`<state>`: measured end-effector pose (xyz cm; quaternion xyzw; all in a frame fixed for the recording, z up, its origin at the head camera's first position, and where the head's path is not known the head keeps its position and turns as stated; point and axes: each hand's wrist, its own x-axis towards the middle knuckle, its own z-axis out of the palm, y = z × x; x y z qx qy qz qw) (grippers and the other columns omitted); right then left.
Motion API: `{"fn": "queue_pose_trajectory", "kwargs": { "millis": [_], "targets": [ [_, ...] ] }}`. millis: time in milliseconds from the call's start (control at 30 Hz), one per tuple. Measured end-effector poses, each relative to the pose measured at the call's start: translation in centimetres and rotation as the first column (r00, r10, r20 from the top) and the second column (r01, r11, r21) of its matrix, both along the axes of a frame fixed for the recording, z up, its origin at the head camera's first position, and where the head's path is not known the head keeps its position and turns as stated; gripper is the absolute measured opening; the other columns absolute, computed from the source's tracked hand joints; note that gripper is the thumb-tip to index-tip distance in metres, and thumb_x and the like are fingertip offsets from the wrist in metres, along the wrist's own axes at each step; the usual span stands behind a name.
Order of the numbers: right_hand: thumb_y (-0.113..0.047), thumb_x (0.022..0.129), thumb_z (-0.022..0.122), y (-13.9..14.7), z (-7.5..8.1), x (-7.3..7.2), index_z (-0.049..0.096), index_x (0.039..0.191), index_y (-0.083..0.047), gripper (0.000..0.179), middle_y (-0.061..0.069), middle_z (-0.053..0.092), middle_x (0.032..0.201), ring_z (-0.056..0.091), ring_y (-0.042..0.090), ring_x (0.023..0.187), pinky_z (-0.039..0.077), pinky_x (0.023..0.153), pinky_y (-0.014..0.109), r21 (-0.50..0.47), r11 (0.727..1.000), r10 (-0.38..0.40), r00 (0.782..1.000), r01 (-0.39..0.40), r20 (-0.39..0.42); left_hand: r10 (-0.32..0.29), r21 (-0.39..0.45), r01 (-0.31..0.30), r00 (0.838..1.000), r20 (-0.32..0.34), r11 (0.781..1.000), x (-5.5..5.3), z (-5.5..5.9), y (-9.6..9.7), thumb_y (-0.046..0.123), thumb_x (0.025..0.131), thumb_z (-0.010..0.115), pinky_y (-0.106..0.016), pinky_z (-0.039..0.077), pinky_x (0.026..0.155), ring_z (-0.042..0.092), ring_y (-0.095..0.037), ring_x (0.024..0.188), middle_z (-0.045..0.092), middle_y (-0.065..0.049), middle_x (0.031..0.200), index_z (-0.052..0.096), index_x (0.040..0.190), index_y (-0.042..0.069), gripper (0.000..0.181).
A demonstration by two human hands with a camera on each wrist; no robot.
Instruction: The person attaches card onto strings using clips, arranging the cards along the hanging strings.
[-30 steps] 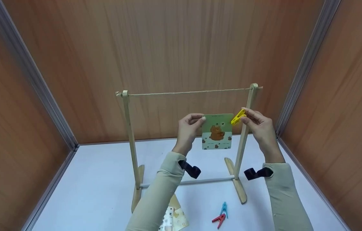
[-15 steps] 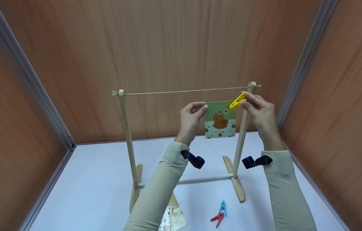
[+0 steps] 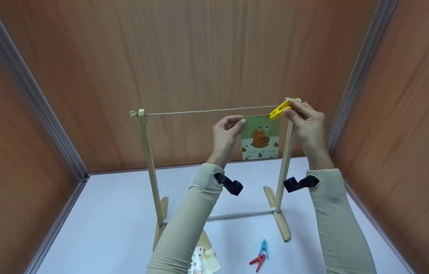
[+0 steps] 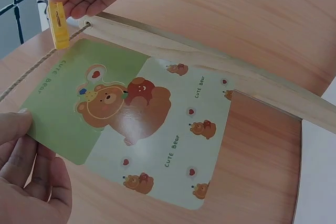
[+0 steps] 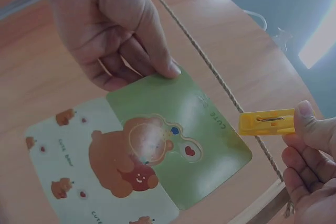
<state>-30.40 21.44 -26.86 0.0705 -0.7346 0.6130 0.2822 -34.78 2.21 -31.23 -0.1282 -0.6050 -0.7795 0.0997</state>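
My left hand (image 3: 225,139) pinches the upper left corner of a green and white card (image 3: 260,137) with a brown bear on it. The card hangs upright just below a thin rope (image 3: 199,111). Between thumb and fingers, my right hand (image 3: 308,127) grips a yellow clothespin (image 3: 279,110) by its handle end. In the right wrist view the tip of the clothespin (image 5: 268,123) overlaps the rope, close to the card's top right corner. The left wrist view also has the clothespin (image 4: 58,24) over the rope near the wooden post.
Two wooden posts, left (image 3: 149,160) and right (image 3: 286,167), carry the rope; a white crossbar (image 3: 243,216) joins them low down. A blue clothespin (image 3: 263,248) and a red clothespin (image 3: 258,261) lie on the white table. Other cards (image 3: 209,259) lie partly under my left sleeve.
Both hands have risen, bringing the card and the yellow clothespin up from well below the rope to right by it. The clothespins on the table lie as before.
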Motion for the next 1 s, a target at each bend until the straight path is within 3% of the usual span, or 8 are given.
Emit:
{"fn": "queue_pose_trajectory", "kwargs": {
  "millis": [233,667,1000],
  "targets": [
    [-0.019,0.09,0.064,-0.4,0.6,-0.2,0.064,0.125,-0.007,0.037,-0.008,0.062,0.105,0.06,0.007,0.101,0.049,0.091,0.016,-0.043,0.999,-0.012,0.999,0.011,-0.037,0.003,0.018,-0.003,1.0,-0.009,1.0,-0.1,0.5,0.0,0.007,0.089,0.067,-0.024,0.053,0.081,0.064,-0.01,0.088,0.069,-0.006,0.095,0.066,0.106,-0.001,0.019],
    [-0.011,0.088,0.065,-1.1,1.5,-1.1,0.066,0.119,0.001,0.033,-0.01,0.063,0.095,0.063,0.004,0.094,0.052,0.084,0.016,-0.086,0.996,-0.019,0.988,0.006,-0.152,0.029,-0.003,-0.029,0.999,-0.03,1.0,-0.2,1.2,-0.1,0.007,0.088,0.068,-0.025,0.054,0.078,0.064,-0.008,0.084,0.069,-0.005,0.094,0.067,0.106,-0.001,0.019],
    [-0.008,0.088,0.063,-1.2,1.7,-1.5,0.066,0.118,0.003,0.032,-0.01,0.062,0.095,0.063,0.002,0.093,0.052,0.083,0.015,-0.071,0.997,-0.027,0.987,0.016,-0.159,0.022,-0.009,-0.022,1.0,-0.01,1.0,-0.2,1.5,0.1,0.007,0.088,0.068,-0.026,0.054,0.081,0.064,-0.01,0.087,0.069,-0.006,0.097,0.067,0.106,0.0,0.019]
  ]
}}
